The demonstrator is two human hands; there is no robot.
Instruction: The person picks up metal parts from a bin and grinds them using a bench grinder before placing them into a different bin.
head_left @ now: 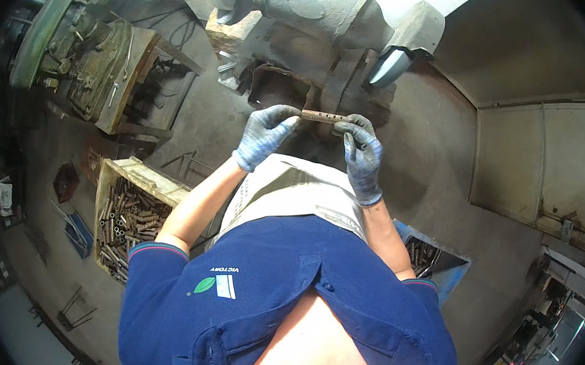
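A short brown metal tube point(322, 116) with a row of small holes along its side lies level between my gloved hands. My left hand point(267, 132) pinches its left end between thumb and fingers. At the other end, the fingers of my right hand point(362, 150) close around the tube. Both gloves are grey-blue and stained dark at the fingers. Just beyond the tube stands a grinding machine point(316, 5), its wheel point(390, 68) showing under a guard at the right. Nothing touches the tube except my hands.
On my left a pale crate point(146, 170) holds many similar metal tubes point(130, 220). A blue bin point(455, 263) with more metal pieces stands by my right elbow. A green-rimmed machine point(83, 57) sits on a stand at the far left. Metal cabinets point(544, 161) line the right wall.
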